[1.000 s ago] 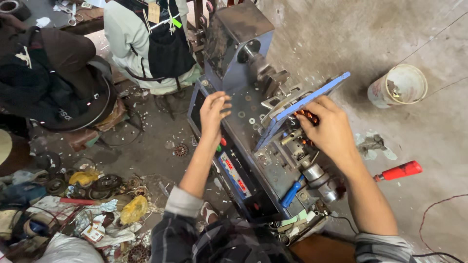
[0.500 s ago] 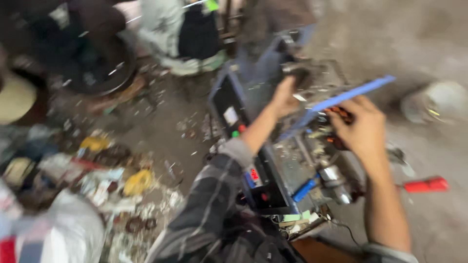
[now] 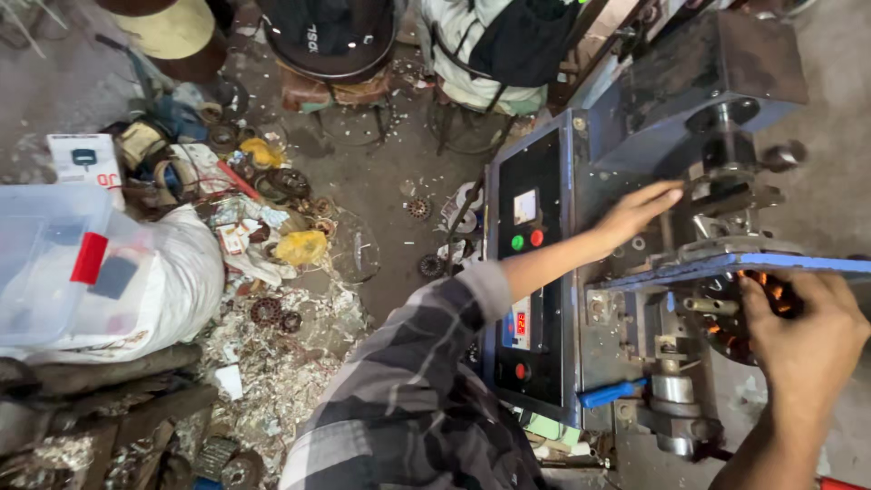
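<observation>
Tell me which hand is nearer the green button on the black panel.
Left. The left hand rests on the machine top just right of the green button. The right hand is much farther right and lower, at the copper coil under the blue bar.

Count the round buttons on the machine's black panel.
3: a green button and a red button side by side below the small display, and another red button near the panel's lower end. The sleeve may hide more.
</observation>
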{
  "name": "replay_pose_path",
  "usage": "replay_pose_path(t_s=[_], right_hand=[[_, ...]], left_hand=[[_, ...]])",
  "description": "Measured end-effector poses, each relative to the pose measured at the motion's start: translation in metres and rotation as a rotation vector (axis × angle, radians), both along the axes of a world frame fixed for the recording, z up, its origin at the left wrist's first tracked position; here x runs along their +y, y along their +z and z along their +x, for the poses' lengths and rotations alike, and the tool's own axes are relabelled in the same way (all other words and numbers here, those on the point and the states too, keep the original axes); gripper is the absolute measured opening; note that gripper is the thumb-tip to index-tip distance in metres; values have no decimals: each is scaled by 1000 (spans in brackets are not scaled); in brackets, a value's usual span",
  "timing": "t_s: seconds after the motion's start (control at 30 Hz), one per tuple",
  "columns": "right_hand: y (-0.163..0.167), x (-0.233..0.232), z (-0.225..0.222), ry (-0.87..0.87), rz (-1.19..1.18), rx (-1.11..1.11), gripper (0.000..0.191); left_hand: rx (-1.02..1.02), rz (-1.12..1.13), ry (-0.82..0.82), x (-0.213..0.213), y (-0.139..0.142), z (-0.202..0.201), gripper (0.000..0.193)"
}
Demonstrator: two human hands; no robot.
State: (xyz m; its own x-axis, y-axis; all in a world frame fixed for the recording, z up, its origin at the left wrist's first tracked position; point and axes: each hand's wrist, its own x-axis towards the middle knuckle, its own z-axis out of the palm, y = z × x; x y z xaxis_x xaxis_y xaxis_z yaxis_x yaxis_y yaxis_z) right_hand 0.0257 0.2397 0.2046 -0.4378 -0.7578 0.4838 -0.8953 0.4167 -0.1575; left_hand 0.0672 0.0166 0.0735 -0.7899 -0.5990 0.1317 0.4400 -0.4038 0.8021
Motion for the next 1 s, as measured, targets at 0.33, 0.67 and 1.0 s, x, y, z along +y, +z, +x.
replay_pose_path(t_s=[0.33,0.67,1.0], right_hand=[[-5,6,1,-27,4,-69,25],[17,-5,10,2,-86,-133,26],[13,-8,5,3,-91,-165,26]], left_hand=[[-106,-132,215,9,69,22,72],[-69,-116,136,134,-3,107,49],[-295,-354,338,163,-5,-4,44]])
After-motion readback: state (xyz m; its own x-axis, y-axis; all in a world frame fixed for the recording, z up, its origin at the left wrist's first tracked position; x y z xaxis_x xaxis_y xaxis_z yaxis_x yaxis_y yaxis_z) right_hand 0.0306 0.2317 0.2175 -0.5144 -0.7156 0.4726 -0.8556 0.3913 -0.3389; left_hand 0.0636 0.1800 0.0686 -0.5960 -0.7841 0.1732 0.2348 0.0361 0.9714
